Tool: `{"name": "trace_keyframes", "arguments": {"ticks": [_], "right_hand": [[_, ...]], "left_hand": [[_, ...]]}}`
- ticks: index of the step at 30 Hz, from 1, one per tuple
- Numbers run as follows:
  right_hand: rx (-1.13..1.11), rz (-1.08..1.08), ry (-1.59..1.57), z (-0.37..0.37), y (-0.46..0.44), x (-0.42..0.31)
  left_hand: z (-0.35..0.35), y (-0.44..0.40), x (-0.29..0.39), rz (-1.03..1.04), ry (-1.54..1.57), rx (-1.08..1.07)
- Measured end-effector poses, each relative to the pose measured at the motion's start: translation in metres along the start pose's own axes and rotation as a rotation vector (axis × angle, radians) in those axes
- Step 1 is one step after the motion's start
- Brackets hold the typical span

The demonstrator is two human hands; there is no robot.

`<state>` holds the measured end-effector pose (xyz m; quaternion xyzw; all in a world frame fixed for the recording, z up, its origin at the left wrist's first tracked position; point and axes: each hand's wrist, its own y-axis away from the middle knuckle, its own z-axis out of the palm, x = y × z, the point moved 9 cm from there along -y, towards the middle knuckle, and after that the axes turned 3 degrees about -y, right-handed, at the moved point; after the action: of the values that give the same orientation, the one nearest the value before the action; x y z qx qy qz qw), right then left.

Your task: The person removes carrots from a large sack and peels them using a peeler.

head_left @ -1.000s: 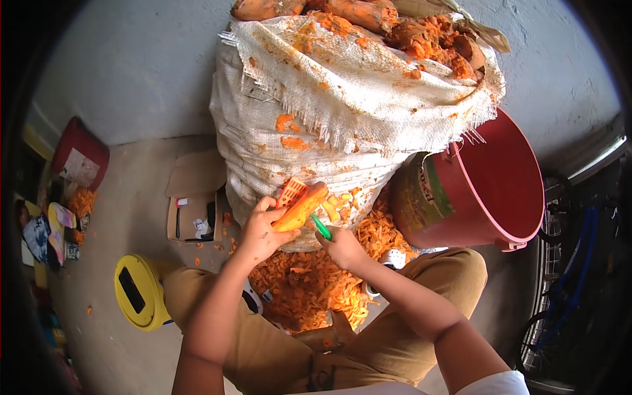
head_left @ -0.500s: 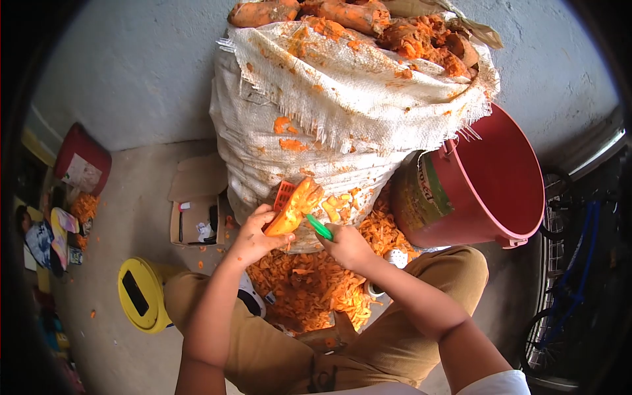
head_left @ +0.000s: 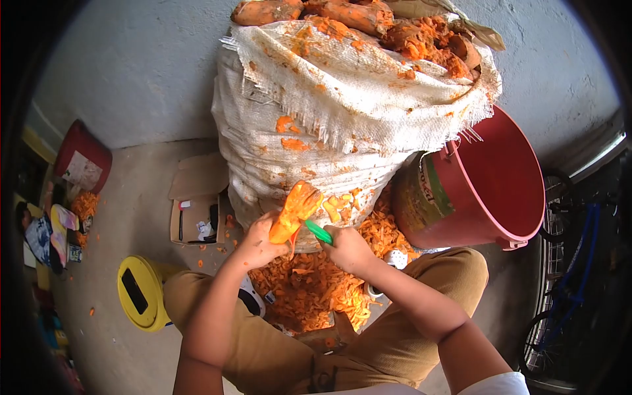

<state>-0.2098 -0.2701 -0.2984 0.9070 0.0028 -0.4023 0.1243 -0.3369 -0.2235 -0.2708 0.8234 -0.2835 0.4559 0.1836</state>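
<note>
Peeling looks to be the step in hand, judging by the orange root (head_left: 297, 207) and the green-handled tool (head_left: 318, 231) brought close together in front of the white sack (head_left: 257, 145). The left hand (head_left: 261, 238) is curled around the near end of the root, which is tilted, its far end up toward the sack. That far end looks duller and browner, while the part nearest the fingers shows bright orange, so some skin probably remains to come off there. The right hand (head_left: 349, 249) is closed on the tool's handle; its working end is too small to make out, and I cannot tell whether it touches the root. A thin orange strip (head_left: 293, 238) hangs just below the root, over the heap of peelings (head_left: 309, 293) on the floor between the person's legs.

Another stroke would call for a steady left grip, fingers clear of the edge, with the duller side turned toward the tool and the edge laid lightly against it. More roots (head_left: 355, 14) lie on top of the sack.
</note>
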Motion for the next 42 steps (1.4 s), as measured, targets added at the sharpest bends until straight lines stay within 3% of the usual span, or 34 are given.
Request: {"name": "trace_keyframes", "arguments": {"ticks": [6,9,15,20,30,38,39,41,42], "right_hand": [[0.004,-0.031,-0.001,-0.004,0.001,-0.003],[0.009,-0.062,-0.018,-0.004,-0.001,0.0],[0.024,-0.128,-0.042,-0.002,-0.005,0.002],[-0.036,-0.102,-0.029,-0.002,-0.007,0.002],[-0.06,-0.098,0.02,-0.006,-0.004,-0.002],[-0.076,-0.083,0.038,0.001,-0.008,0.004],[-0.047,-0.185,-0.002,0.005,-0.012,0.008],[0.019,-0.382,-0.087,0.018,-0.02,0.029],[0.081,-0.387,-0.093,0.014,-0.017,0.027]], "left_hand": [[0.017,0.011,-0.02,-0.42,0.309,-0.214],[0.024,0.011,-0.025,-0.366,0.423,-0.247],[0.035,0.019,-0.038,-0.474,0.703,-0.201],[0.029,0.017,-0.047,-0.49,0.616,-0.153],[0.023,0.01,-0.025,-0.324,0.539,-0.194],[0.019,0.013,-0.014,-0.38,0.403,-0.252],[0.021,0.015,-0.017,-0.409,0.379,-0.286],[0.025,0.011,0.021,0.093,0.083,-0.197],[0.054,0.018,0.019,0.085,-0.104,-0.434]]}}
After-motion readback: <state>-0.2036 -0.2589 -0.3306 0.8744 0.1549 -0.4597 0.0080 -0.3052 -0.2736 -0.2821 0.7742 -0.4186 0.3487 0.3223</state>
